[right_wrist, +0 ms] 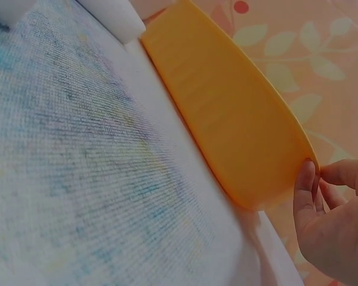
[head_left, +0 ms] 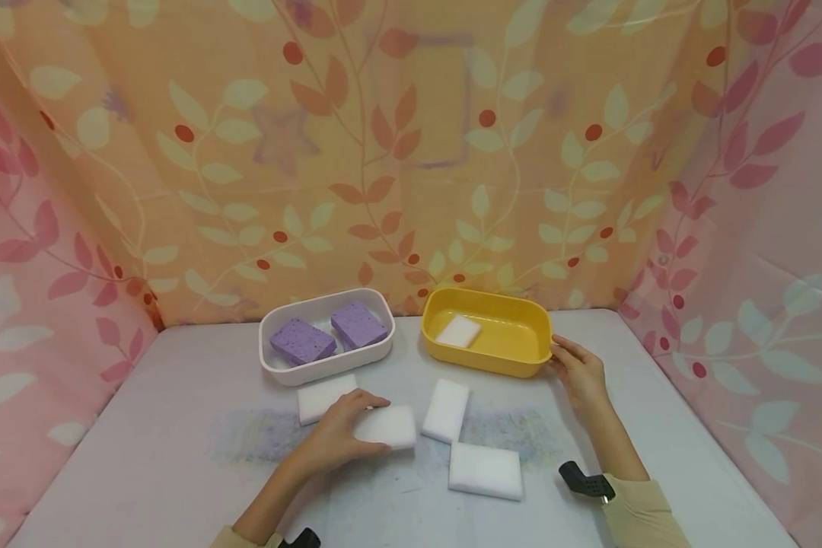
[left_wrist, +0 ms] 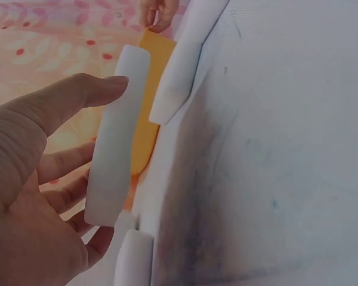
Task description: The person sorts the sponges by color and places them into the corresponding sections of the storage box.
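Note:
My left hand (head_left: 336,441) grips a white sponge block (head_left: 392,426) by its edges, thumb on the near side, fingers on the far side. In the left wrist view the held sponge (left_wrist: 118,137) stands on edge between thumb and fingers, raised over the table. With my right hand (head_left: 582,378) I pinch the right end of a yellow tray (head_left: 514,346) at its rim. The right wrist view has the thumb and fingers on either side of that tray's wall (right_wrist: 227,119). One white sponge (head_left: 459,331) lies inside the yellow tray, at its left end.
Left of the yellow tray stands a white tray (head_left: 326,371) with two purple sponges (head_left: 303,341) in it. White sponges lie on the table: one behind my left hand (head_left: 323,396), one upright-turned (head_left: 447,411), one nearer (head_left: 485,470). A patterned curtain (head_left: 397,175) hangs behind.

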### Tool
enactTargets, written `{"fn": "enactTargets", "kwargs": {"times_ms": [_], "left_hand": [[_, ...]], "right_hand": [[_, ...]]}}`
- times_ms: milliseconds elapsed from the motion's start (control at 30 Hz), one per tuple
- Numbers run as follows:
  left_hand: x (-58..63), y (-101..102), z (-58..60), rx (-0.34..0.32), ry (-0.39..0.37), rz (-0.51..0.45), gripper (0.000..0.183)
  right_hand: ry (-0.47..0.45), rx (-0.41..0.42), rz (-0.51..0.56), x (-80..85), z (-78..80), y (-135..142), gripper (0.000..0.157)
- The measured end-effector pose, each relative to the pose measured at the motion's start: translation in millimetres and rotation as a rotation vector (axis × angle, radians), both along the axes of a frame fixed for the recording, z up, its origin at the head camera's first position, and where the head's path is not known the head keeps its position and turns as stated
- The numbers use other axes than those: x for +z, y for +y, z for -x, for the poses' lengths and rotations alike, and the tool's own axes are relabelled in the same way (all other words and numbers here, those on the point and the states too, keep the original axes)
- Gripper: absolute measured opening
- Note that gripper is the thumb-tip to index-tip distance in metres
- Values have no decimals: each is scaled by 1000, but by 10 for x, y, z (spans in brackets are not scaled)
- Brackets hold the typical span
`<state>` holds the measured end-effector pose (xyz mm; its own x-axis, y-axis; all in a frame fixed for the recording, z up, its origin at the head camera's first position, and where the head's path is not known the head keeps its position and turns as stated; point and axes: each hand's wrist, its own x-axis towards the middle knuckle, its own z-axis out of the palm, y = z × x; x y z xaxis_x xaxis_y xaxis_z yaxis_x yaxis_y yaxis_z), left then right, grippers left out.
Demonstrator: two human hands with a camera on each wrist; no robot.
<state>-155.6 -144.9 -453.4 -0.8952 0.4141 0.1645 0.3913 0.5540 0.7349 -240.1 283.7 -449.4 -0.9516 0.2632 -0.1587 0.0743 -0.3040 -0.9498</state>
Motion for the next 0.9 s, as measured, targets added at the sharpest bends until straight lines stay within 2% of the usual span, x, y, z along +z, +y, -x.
{"fn": "enactTargets", "kwargs": {"times_ms": [400,667,900], "left_hand": [[116,142,188,-22,34,24,61],[202,253,303,-4,-4,42,61],[270,364,399,-20,44,52,60]], "right_hand": [[21,16,21,-9,-1,-14,19],[31,16,23,-26,16,-28,22],[60,42,12,-29,7,-19,20]]}}
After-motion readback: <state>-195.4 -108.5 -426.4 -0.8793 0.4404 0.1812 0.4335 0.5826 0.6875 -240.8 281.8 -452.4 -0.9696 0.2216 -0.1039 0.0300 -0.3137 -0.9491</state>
